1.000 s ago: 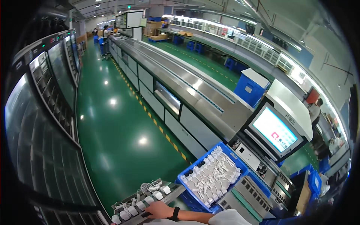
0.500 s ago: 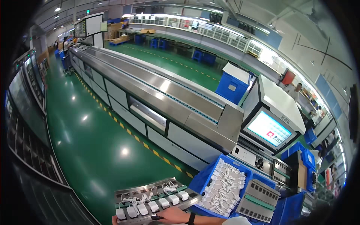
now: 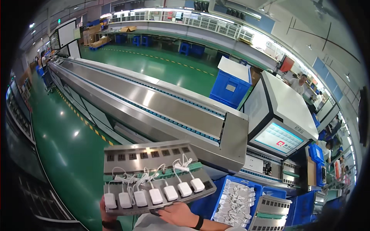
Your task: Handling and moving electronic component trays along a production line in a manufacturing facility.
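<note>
I hold a metal socket tray (image 3: pixel 135 164) at the lower middle, between my two hands. Several white power adapters (image 3: pixel 140 198) stand in a row along its near half, their white cables (image 3: pixel 143 178) coiled over a green strip in the middle. Black sockets in the far row are bare. My left hand (image 3: pixel 103 210) grips the tray's left end, mostly hidden at its side. My right hand (image 3: pixel 178 214) is closed on the near edge, its fingertips partly under the tray. A black band circles the right wrist.
A long steel conveyor (image 3: pixel 154 98) runs beyond the tray. To the right stand a machine with a lit screen (image 3: pixel 278 139), a blue crate (image 3: pixel 220 188) of white adapters and another socket tray (image 3: pixel 271 210). Further off are a blue bin (image 3: pixel 230 89) and a person (image 3: pixel 298 84).
The socket tray has come up and nearer with both hands, lifted from the lower edge to in front of the conveyor. The whole view has shifted with my head.
</note>
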